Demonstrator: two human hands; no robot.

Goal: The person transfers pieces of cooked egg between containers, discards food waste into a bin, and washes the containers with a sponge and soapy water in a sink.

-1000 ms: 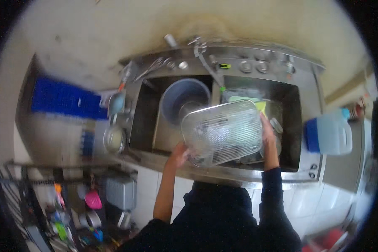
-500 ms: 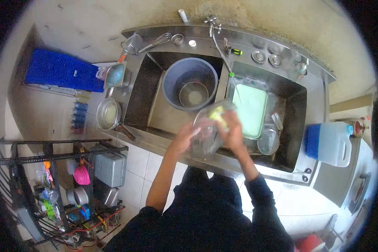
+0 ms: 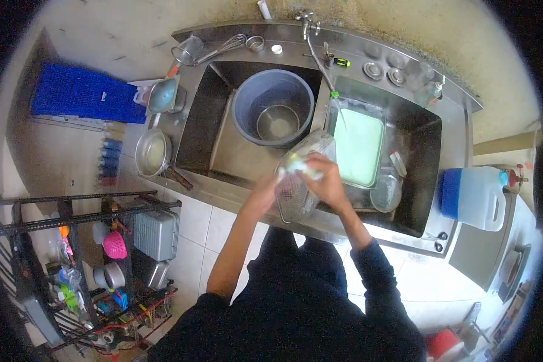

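Note:
Over the divider and front edge of the double sink, my left hand [image 3: 263, 194] grips the side of a see-through, roughly rectangular container [image 3: 297, 206]. It is tilted, and its surface looks patterned or soapy. My right hand [image 3: 327, 183] is closed on a yellow-and-white sponge [image 3: 300, 165], pressed against the container. Motion blurs the sponge and the fingertips. Beyond the container, a grey-blue tub [image 3: 242, 114] stands in the left basin. Right of my right hand, a pale green tray [image 3: 359, 151] rests in the other basin.
A clear bowl [image 3: 387, 193] lies in the right basin. A faucet [image 3: 308, 25] with a hose, a whisk [image 3: 224, 47] and small metal lids [image 3: 373, 70] line the back ledge. A saucepan [image 3: 153, 153] sits left, a jerrycan [image 3: 473, 199] right, scissors [image 3: 435, 240] near the corner.
The container has turned and tilted, showing more of its patterned face. My right hand and the sponge have shifted slightly left across it. The whole view has moved a little.

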